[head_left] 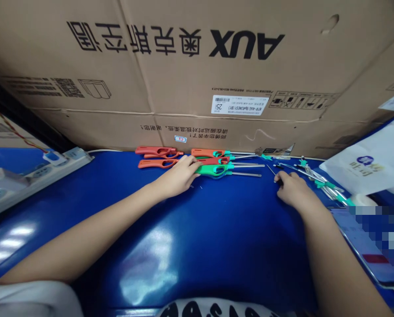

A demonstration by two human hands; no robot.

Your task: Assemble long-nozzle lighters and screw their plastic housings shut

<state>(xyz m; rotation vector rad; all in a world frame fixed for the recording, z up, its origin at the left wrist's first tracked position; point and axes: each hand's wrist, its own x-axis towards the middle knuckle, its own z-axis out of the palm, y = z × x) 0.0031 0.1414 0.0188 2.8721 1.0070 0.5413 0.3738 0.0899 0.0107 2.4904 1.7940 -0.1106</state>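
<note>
My left hand (178,175) reaches across the blue table (217,229) and rests on the handle end of a green long-nosed lighter (217,170), fingers curled over it. Orange lighter handles (157,152) lie in a row just behind. My right hand (291,187) is curled at the right, its fingertips pinching a thin metal rod (271,170). Beside it lies a loose heap of metal tubes with green tips (319,180).
A large AUX cardboard box (197,70) walls off the back of the table. A white power strip (35,174) sits at the left edge. A white plastic bag (371,163) and a flat tray or tablet (365,246) lie at the right.
</note>
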